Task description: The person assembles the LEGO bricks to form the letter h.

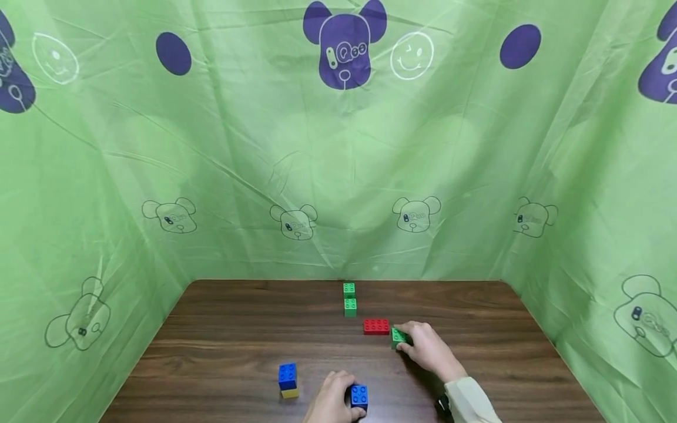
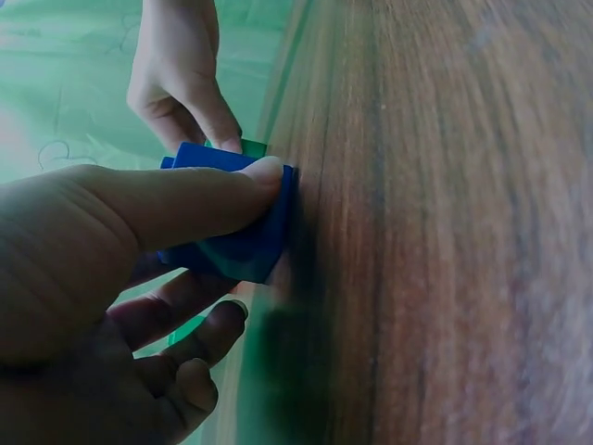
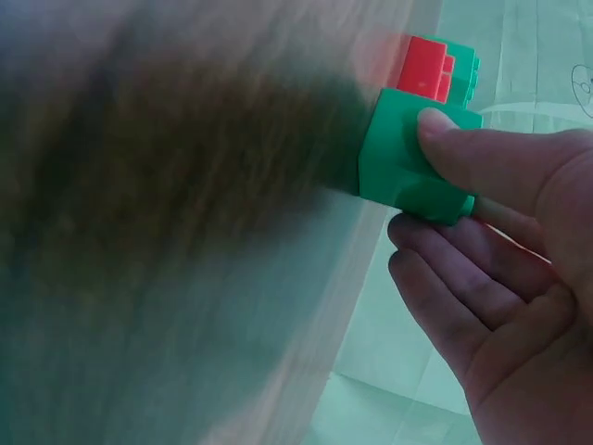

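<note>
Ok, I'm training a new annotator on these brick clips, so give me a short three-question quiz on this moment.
1. True or false: the left hand grips a blue brick on the table.
2. Which brick does the right hand grip? A) red brick B) green brick C) yellow brick
3. What lies under the blue brick of the small stack at the near left?

Key:
1. True.
2. B, the green brick, just right of the red brick.
3. A yellow brick, under the stack's blue brick.
</note>
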`<state>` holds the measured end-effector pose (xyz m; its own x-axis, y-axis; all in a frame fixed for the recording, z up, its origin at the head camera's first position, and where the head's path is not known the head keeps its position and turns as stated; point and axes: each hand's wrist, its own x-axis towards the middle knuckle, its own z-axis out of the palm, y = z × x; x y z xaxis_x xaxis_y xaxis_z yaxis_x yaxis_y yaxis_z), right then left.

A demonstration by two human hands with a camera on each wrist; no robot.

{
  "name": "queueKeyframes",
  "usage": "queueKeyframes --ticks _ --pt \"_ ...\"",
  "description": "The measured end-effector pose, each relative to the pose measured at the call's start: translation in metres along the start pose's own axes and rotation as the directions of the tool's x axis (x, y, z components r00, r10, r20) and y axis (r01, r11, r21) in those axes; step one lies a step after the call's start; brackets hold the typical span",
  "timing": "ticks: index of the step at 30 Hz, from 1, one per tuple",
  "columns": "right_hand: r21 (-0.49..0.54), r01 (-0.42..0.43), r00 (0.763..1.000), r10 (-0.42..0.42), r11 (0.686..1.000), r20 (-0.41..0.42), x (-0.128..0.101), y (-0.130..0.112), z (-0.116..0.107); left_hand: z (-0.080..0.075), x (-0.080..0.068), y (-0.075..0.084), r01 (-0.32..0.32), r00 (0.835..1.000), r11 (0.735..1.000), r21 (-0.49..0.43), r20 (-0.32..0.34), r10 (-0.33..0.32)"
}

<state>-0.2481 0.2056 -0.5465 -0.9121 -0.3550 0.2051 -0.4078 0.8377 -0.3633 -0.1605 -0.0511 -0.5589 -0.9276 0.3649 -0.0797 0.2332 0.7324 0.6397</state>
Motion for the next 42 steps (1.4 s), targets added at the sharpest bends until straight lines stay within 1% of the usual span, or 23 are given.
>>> queueKeyframes --ticks 3,5,9,13,15,17,19,22,25,27,32,34,39,42 --pt "-0.005 0.023 1.000 -0.024 1.000 -0.019 -0.008 -0.005 0.000 0.002 0.000 0.000 -0.004 1.000 1.000 0.012 0.005 0.004" --pt "0.006 0.051 0.998 -0.051 0.999 -0.031 -0.015 -0.012 -0.001 0.003 -0.001 -0.001 -0.022 1.000 1.000 0.023 0.010 0.021" --pt "0.030 0.114 0.992 -0.113 0.993 -0.054 -0.029 -0.032 -0.009 0.004 -0.002 -0.003 -0.063 0.998 0.997 0.043 0.019 0.063" --pt "0.029 0.189 0.981 -0.187 0.982 -0.058 -0.038 -0.054 -0.021 0.005 -0.002 -0.005 -0.061 0.998 0.998 0.031 0.004 0.061" --pt "0.027 0.237 0.970 -0.236 0.971 -0.056 -0.042 -0.064 -0.025 0.005 -0.002 -0.005 -0.068 0.997 0.997 0.023 -0.022 0.069" --pt "0.047 0.288 0.957 -0.286 0.956 -0.047 -0.045 -0.073 -0.027 0.006 -0.002 -0.005 -0.077 0.996 0.997 0.024 -0.050 0.078" --pt "0.072 0.339 0.941 -0.337 0.938 -0.039 -0.049 -0.080 -0.028 0.006 -0.001 -0.006 -0.080 0.995 0.997 0.012 -0.061 0.080" --pt "0.105 0.396 0.918 -0.396 0.912 -0.019 -0.053 -0.088 -0.028 0.006 0.001 -0.006 -0.061 0.997 0.998 -0.021 -0.050 0.060" --pt "0.123 0.412 0.910 -0.416 0.903 0.007 -0.054 -0.094 -0.027 0.004 0.004 -0.006 -0.047 0.998 0.997 -0.055 -0.030 0.046" --pt "0.137 0.409 0.909 -0.416 0.902 0.023 -0.054 -0.096 -0.026 0.003 0.005 -0.007 -0.044 0.999 0.997 -0.066 -0.028 0.042" --pt "0.178 0.433 0.896 -0.444 0.883 0.023 -0.051 -0.098 -0.022 0.002 0.005 -0.008 -0.041 0.999 0.995 -0.096 -0.031 0.038" --pt "0.188 0.444 0.890 -0.455 0.876 0.017 -0.050 -0.099 -0.019 0.003 0.004 -0.008 -0.049 0.998 0.994 -0.102 -0.039 0.045" --pt "0.211 0.446 0.887 -0.461 0.870 0.023 -0.047 -0.103 -0.015 0.004 0.003 -0.009 -0.063 0.997 0.989 -0.130 -0.054 0.056" --pt "0.213 0.445 0.888 -0.460 0.870 0.026 -0.046 -0.104 -0.014 0.003 0.003 -0.009 -0.043 0.998 0.987 -0.153 -0.046 0.036"
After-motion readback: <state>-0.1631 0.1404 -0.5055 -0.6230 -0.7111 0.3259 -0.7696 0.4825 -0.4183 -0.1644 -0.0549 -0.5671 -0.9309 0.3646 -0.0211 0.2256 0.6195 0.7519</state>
